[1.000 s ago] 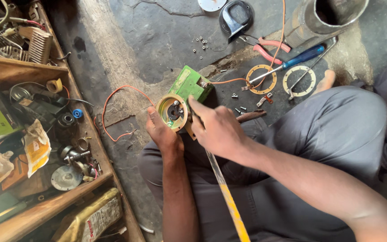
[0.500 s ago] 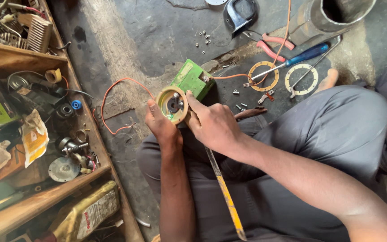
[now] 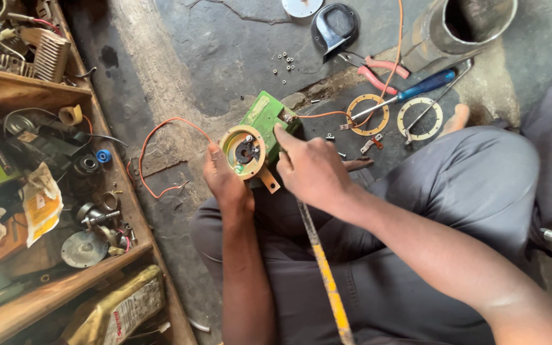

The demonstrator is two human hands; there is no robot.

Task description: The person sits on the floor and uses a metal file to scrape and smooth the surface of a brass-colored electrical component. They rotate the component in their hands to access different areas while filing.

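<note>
Head view, the only one you've got: your left hand [image 3: 225, 182] is wrapped around the side of the round cream housing [image 3: 243, 151], thumb on its rim, so that grip is clamped on it and holding it over your lap, face up. Your right hand [image 3: 311, 172] sits just beside it, fingers curled and the forefinger pressed to the green board [image 3: 264, 116] that's attached behind the housing. Can't tell if that hand actually pinches anything; it looks more like touching than holding. A long yellow-marked rod [image 3: 324, 271] runs down under your right wrist across your leg.

Progress-wise, I'd say you're well into it with the thing opened up: the housing is uncovered, the dark rotor bit in the middle is exposed, and an orange wire [image 3: 161, 137] trails off it onto the floor [image 3: 225, 57]. Two flat rings [image 3: 420, 118] lie on the floor past your knee with a blue screwdriver [image 3: 416, 88] and red pliers [image 3: 378, 70] close by, and loose screws [image 3: 283, 62] are scattered farther out. So the parts are apart and none of them back on yet, as far as I can judge.

Wooden shelf [image 3: 27, 96] of junk on your left.
</note>
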